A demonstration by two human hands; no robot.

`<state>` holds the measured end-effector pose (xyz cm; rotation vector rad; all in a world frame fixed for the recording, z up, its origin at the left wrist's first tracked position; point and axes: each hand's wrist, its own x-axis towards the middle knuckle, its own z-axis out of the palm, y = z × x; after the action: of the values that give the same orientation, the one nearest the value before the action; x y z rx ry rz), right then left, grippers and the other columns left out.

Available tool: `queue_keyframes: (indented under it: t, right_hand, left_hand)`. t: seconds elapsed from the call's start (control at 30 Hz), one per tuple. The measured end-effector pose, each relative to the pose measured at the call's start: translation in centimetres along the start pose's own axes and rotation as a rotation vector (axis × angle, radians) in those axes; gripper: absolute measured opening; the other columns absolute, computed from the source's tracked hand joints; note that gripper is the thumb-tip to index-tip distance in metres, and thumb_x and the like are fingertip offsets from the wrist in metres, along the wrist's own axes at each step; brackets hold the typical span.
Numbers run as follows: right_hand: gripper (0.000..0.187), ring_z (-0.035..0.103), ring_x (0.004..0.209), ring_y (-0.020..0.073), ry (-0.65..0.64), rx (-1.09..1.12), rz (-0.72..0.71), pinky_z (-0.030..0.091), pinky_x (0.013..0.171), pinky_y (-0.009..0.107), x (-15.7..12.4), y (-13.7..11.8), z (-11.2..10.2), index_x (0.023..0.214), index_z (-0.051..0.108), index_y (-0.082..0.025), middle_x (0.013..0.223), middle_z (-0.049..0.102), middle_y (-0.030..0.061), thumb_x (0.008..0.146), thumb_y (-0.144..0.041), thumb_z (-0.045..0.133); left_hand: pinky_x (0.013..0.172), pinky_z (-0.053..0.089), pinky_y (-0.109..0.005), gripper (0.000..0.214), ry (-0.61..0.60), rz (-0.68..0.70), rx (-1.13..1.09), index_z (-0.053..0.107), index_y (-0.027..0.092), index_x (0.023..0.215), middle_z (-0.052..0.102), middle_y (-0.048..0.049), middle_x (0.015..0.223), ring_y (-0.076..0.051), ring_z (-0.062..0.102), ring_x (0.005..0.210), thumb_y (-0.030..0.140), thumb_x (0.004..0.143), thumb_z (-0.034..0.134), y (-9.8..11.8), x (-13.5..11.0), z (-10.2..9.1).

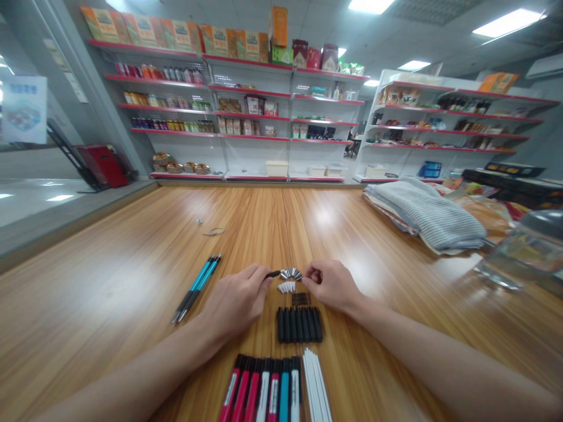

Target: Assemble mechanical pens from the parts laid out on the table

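Note:
My left hand (pixel 240 296) is closed, pinching a black pen grip (pixel 273 274) whose end points right. Just beside that end, silver cone-shaped pen tips (pixel 291 274) lie in a small fan. My right hand (pixel 334 285) is closed too, its thumb and fingertip pinched at the fan's right end on a metal pen tip. Below the fan are small white plastic pieces (pixel 287 287) and a group of dark springs (pixel 301 299). Closer to me lie a row of black pen grips (pixel 299 325), several pink, white and blue pen barrels (pixel 259 390) and white refills (pixel 316 387).
Two blue-and-black pens (pixel 196 289) lie left of my left hand. A wire ring (pixel 214 231) and a tiny metal piece (pixel 199 221) lie farther off. At the right are folded striped cloth (pixel 433 214) and a clear jar (pixel 521 252). Stocked shelves (pixel 246 97) stand behind the table.

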<state>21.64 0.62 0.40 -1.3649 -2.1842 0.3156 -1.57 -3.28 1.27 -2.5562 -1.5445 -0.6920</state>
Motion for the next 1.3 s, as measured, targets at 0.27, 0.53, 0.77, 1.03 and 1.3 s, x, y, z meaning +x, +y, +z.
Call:
queue_keyframes:
  t: [0.27,0.53,0.77,1.03,1.3]
  right_hand:
    - [0.012,0.052,0.056,0.0105,0.000,-0.002,0.000,0.031,0.053,0.022,0.03,-0.19,0.02,0.071,0.065,-0.021,0.060,0.060,-0.0022,0.078,-0.028,0.060]
    - [0.012,0.052,0.056,0.0108,0.008,0.004,0.003,0.031,0.053,0.022,0.05,-0.15,0.08,0.072,0.065,-0.021,0.061,0.061,-0.0019,0.079,-0.028,0.060]
    - [0.008,0.052,0.056,0.0106,0.009,0.001,0.014,0.031,0.053,0.022,0.02,-0.16,0.06,0.074,0.065,-0.021,0.060,0.060,-0.0029,0.077,-0.026,0.061]
    - [0.008,0.053,0.057,0.0113,0.018,0.011,0.017,0.033,0.055,0.023,0.04,0.02,0.16,0.082,0.065,-0.021,0.058,0.058,-0.0037,0.076,-0.024,0.061]
    - [0.018,0.055,0.066,0.0129,0.062,0.139,-0.152,0.041,0.064,0.025,-0.27,-0.89,-0.75,0.098,0.061,-0.018,0.071,0.060,0.0001,0.082,-0.026,0.056]
  left_hand:
    - [0.070,0.047,-0.030,0.023,-0.027,-0.016,-0.003,0.057,0.020,0.102,0.064,-0.0056,0.092,-0.019,0.063,0.083,0.029,0.096,0.037,0.04,0.03,-0.07]
    - [0.069,0.047,-0.029,0.022,-0.007,-0.005,-0.010,0.058,0.020,0.102,0.064,-0.0057,0.090,-0.018,0.063,0.081,0.028,0.095,0.038,0.04,-0.03,-0.02]
    - [0.068,0.048,-0.028,0.022,-0.006,0.009,-0.010,0.059,0.020,0.101,0.064,-0.0056,0.090,-0.018,0.063,0.080,0.027,0.095,0.039,0.09,0.02,-0.14]
    - [0.064,0.045,-0.030,0.023,-0.092,0.024,0.041,0.056,0.021,0.101,0.061,-0.0036,0.089,-0.018,0.061,0.076,0.029,0.096,0.035,0.28,0.05,-0.28]
    - [0.063,0.046,-0.028,0.029,-0.094,0.131,0.039,0.053,0.022,0.117,0.059,-0.0049,0.093,-0.017,0.059,0.076,0.019,0.094,0.036,0.16,-0.16,-0.58]
